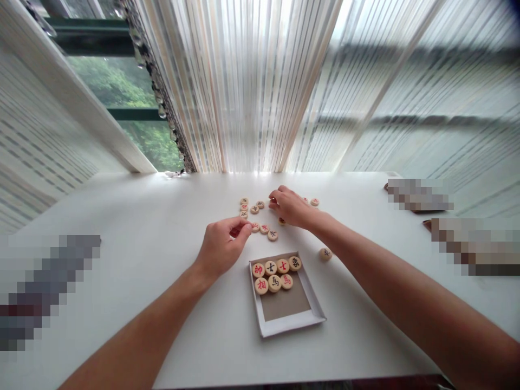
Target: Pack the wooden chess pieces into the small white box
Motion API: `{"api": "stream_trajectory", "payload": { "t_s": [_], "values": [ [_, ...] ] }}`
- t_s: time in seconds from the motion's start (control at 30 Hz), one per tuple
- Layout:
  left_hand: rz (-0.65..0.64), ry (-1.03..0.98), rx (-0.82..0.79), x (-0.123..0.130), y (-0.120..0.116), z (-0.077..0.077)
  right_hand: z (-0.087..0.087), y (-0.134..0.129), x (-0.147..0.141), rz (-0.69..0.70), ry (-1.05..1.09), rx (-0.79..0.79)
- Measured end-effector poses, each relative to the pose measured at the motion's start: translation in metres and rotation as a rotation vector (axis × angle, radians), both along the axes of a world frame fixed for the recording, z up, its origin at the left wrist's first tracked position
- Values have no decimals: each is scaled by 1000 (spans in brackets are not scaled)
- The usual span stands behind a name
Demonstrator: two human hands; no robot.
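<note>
Round wooden Chinese chess pieces with red or black characters lie on the white table. My left hand [225,244] is closed in a pinch beside a red-marked piece [255,227], and what is between the fingertips, if anything, is hidden. My right hand [291,207] hovers farther back with fingers bent and apart, nothing visible in them. Partly under it sits another piece [281,221]. Nearer me, a shallow white box [291,326] holds several pieces in two rows, such as a red-marked one [258,270] at its far left corner.
A lone black-marked piece [325,253] lies right of the box, near my right forearm. More pieces, including a red-marked one [314,202], are scattered toward the back. Striped curtains [252,86] hang behind the table [134,281]. Blurred-out objects lie at both sides.
</note>
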State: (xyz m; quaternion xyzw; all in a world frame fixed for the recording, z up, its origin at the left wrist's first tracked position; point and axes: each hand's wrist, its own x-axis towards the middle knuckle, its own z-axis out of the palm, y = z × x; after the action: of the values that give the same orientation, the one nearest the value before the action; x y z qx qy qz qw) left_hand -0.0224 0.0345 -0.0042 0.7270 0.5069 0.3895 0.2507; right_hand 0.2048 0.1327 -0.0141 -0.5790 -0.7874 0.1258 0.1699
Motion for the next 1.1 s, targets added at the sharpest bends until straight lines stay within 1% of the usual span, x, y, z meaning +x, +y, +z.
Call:
{"api": "stream_trajectory", "payload": {
  "t_s": [0.17,0.23,0.37,0.5,0.6,0.67,0.73,0.83,0.9,1.0,1.1],
  "values": [
    [2,4,4,0,0,0,25,-16,26,-91,289,42],
    [0,1,4,0,0,0,30,-27,36,-128,446,14],
    [-12,-18,-9,0,-1,0,27,-55,45,-126,771,-130],
    [-32,-62,-29,1,-3,1,24,-82,38,-71,958,-247],
    [-75,-118,-54,2,-7,2,23,-99,27,-13,999,-299],
    [-122,-160,-85,5,-12,3,20,-109,19,23,998,-312],
    [-171,-193,-123,9,-17,5,16,-120,14,90,1018,-316],
    [-275,-317,-232,14,-27,10,11,-133,11,197,1054,-418],
    [-303,-335,-273,16,-32,15,11,-139,11,237,1044,-450],
    [-305,-339,-314,18,-38,21,13,-143,13,258,1026,-399],
    [-292,-362,-354,20,-39,22,15,-147,13,238,1020,-332]
  ]
}}
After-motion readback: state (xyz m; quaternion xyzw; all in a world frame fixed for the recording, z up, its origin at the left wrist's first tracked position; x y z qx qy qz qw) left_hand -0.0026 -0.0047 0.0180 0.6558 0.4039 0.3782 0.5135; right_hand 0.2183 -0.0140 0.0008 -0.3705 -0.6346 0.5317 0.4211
